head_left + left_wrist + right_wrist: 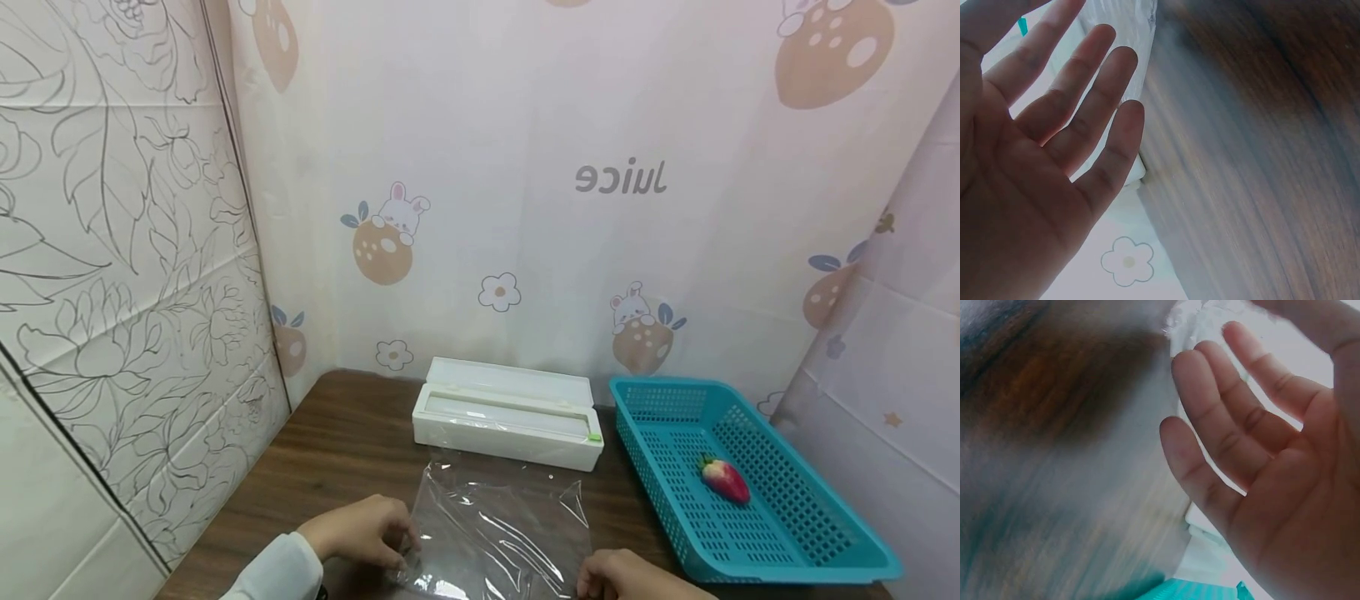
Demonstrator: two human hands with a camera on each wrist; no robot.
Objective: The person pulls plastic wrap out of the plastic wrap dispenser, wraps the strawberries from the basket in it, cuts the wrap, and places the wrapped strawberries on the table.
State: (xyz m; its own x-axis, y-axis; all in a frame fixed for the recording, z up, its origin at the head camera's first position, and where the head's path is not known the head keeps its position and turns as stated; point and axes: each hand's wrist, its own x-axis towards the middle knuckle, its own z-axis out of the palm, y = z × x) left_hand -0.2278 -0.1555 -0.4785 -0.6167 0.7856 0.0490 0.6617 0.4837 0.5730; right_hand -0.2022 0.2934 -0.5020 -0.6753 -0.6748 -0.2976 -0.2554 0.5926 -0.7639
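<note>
A clear, shiny sheet of plastic wrap (pixel 495 537) spreads over the near part of the table, creased and with its far corners peaked. My left hand (pixel 367 531) pinches its left edge between thumb and fingertips. At the near right corner, the fingers of my right hand (pixel 626 575) grip the sheet. Both wrist views show the other fingers of the left hand (pixel 1054 137) and right hand (pixel 1272 469) loosely bent; the pinching fingertips are cut off there. Behind the sheet stands a white wrap dispenser box (pixel 506 429), lid raised, with a green slider (pixel 595 437) at its right end.
A turquoise plastic basket (pixel 678 521) stands on the right of the dark wooden table (pixel 337 442), close to the dispenser. Inside it lies a red and pale strawberry (pixel 725 481). A printed curtain (pixel 480 208) hangs directly behind the table, and a flower-patterned panel (pixel 150 250) borders the left.
</note>
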